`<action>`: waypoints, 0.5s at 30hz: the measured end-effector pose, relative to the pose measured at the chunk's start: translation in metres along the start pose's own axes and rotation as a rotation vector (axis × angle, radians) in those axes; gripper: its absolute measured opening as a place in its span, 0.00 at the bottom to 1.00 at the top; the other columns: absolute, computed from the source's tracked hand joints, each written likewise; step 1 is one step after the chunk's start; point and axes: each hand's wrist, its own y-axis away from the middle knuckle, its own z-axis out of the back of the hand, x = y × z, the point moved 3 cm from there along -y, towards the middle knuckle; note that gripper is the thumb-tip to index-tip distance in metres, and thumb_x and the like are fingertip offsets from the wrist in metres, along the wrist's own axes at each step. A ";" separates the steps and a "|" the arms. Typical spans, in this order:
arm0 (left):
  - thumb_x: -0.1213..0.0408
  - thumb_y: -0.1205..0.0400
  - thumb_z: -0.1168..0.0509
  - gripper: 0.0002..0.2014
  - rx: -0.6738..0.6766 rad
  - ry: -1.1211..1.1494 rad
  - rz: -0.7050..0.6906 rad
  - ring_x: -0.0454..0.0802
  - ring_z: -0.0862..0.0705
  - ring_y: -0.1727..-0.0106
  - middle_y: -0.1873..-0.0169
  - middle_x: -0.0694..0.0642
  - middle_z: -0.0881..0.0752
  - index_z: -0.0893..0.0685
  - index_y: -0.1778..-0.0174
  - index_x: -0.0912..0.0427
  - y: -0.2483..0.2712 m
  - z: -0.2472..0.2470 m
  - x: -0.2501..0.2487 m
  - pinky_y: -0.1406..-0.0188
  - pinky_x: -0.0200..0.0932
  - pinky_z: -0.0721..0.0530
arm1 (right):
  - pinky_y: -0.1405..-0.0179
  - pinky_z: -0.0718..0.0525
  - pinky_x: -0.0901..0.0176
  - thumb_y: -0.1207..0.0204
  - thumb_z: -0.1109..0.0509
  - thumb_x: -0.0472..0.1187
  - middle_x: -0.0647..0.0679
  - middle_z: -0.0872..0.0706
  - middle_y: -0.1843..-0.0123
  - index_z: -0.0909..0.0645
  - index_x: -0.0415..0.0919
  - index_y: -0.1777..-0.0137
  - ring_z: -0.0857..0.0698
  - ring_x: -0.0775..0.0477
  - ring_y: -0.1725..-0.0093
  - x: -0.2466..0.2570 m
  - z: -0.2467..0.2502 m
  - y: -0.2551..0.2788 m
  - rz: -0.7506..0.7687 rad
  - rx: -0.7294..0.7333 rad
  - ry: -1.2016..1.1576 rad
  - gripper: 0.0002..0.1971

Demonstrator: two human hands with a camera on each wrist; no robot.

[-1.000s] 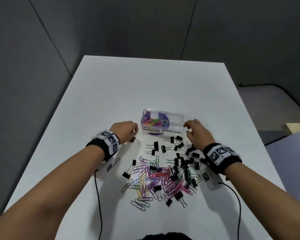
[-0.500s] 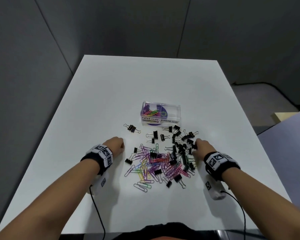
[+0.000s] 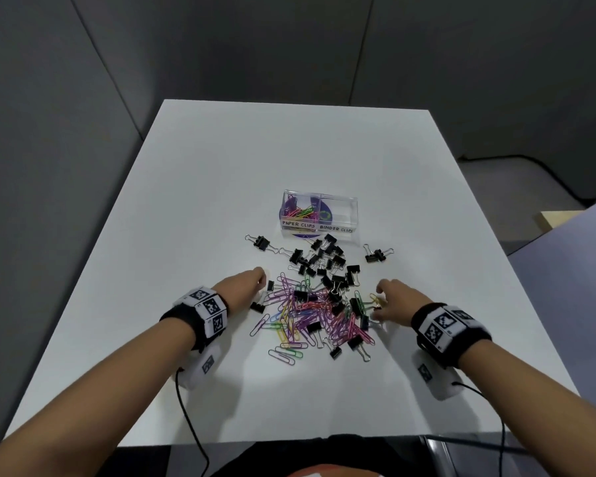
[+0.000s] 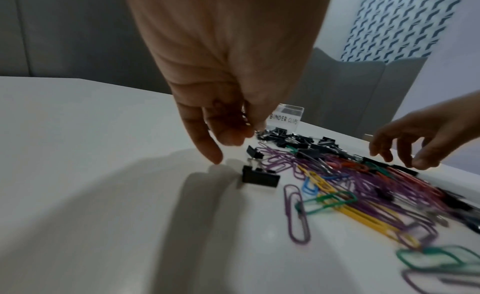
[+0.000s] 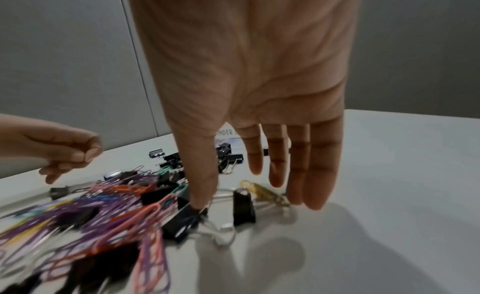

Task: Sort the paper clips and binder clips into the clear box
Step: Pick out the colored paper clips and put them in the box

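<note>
The clear box (image 3: pixel 338 204) stands mid-table, with coloured paper clips in its left half, labelled PAPER CLIPS. Its BINDER CLIPS half (image 4: pixel 285 118) looks bare. In front lies a mixed pile (image 3: pixel 317 304) of coloured paper clips and black binder clips. My left hand (image 3: pixel 260 275) hovers at the pile's left edge with thumb against curled fingers (image 4: pixel 233 138); nothing shows between them. My right hand (image 3: pixel 379 301) reaches over the pile's right edge, fingers straight and spread. Its thumb tip touches a black binder clip (image 5: pixel 182 222), near a yellow paper clip (image 5: pixel 255 188).
Stray binder clips lie left (image 3: pixel 260 242) and right (image 3: pixel 377 254) of the box. The white table (image 3: pixel 221 173) is bare behind the box. Black cables (image 3: pixel 190 428) trail from both wrists to the near edge. Grey partitions surround the table.
Both hands have drawn back from the box to the two sides of the pile. A binder clip now lies alone where the left hand was. The right hand's fingers have spread.
</note>
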 end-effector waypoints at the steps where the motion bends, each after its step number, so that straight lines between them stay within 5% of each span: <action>1: 0.71 0.18 0.46 0.08 0.014 0.007 -0.014 0.52 0.26 0.57 0.52 0.57 0.20 0.31 0.49 0.54 0.003 -0.003 -0.001 0.56 0.42 0.30 | 0.47 0.21 0.54 0.27 0.28 0.48 0.40 0.25 0.35 0.31 0.38 0.32 0.19 0.41 0.41 -0.002 -0.005 0.002 -0.009 0.015 0.005 0.27; 5: 0.71 0.17 0.44 0.13 0.088 -0.058 -0.074 0.56 0.20 0.49 0.41 0.58 0.19 0.28 0.37 0.59 0.010 -0.014 -0.012 0.50 0.46 0.25 | 0.43 0.20 0.50 0.23 0.33 0.40 0.37 0.24 0.36 0.29 0.35 0.37 0.18 0.37 0.43 -0.008 -0.014 -0.002 -0.038 -0.056 -0.012 0.18; 15: 0.65 0.16 0.44 0.09 0.003 -0.017 -0.005 0.58 0.18 0.45 0.41 0.59 0.20 0.24 0.41 0.58 0.007 -0.016 -0.014 0.47 0.47 0.22 | 0.62 0.26 0.56 0.22 0.34 0.43 0.44 0.22 0.54 0.26 0.37 0.50 0.23 0.45 0.58 0.004 -0.007 -0.029 -0.083 -0.109 -0.087 0.10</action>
